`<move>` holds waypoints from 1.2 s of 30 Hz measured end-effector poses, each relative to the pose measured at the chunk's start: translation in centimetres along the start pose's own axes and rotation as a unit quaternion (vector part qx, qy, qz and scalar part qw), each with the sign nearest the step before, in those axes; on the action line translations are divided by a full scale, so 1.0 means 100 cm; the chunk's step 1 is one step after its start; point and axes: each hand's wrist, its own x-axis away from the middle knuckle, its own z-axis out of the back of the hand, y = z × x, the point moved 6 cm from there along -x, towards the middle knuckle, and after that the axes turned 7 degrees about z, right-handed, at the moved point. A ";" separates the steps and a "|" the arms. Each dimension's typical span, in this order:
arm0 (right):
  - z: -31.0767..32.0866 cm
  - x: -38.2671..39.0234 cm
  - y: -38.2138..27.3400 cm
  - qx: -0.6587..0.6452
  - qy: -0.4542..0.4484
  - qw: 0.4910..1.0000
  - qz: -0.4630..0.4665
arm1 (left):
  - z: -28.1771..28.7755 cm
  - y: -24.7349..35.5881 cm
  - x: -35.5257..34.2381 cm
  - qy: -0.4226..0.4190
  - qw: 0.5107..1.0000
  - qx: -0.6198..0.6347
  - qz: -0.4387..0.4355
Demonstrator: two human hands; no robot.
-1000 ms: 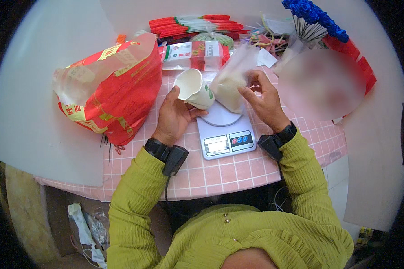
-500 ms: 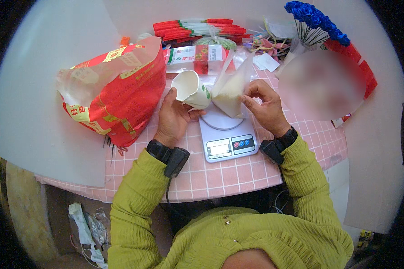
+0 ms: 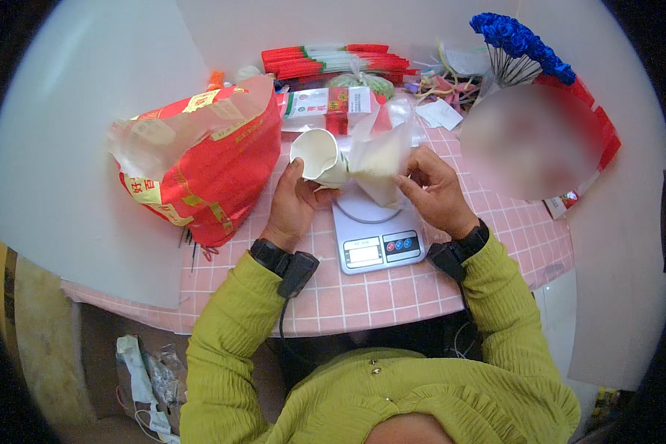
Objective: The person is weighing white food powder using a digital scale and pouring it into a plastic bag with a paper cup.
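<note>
My left hand is closed around a white paper cup, with the thumb near its rim. Its mouth is tilted up and to the left, and I see no contents. To the right, the thumb and fingers of my right hand pinch the side of a clear plastic bag. Fine white grains, like rice, fill the lower part of this bag. It stands over the round plate of a white kitchen scale, next to the cup's base. Whether it rests fully on the plate I cannot tell.
A big red bag stands open on the left of the pink checked tablecloth. Behind the scale lie a red and white package and stacked red sleeves. Blue artificial flowers are at the back right, above a blurred patch.
The cup has turned slightly in my left hand. In my right hand, the bag of grains has shifted a little. The whole view has moved slightly.
</note>
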 end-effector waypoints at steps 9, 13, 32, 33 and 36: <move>-0.001 0.003 0.005 -0.033 -0.001 0.999 -0.008 | -0.006 -0.003 0.003 -0.009 1.000 -0.010 0.005; -0.008 0.002 -0.004 -0.037 0.012 0.997 -0.063 | -0.007 -0.007 0.004 0.002 1.000 -0.010 0.005; -0.003 0.001 -0.023 0.012 -0.024 0.998 0.049 | -0.016 0.016 0.012 -0.004 0.996 -0.068 -0.065; -0.003 0.001 -0.024 0.012 -0.030 0.998 0.053 | -0.020 0.020 0.016 0.000 0.995 -0.082 -0.065; -0.003 0.002 -0.020 0.005 -0.021 0.999 0.044 | -0.049 0.039 0.037 0.001 0.991 -0.120 -0.061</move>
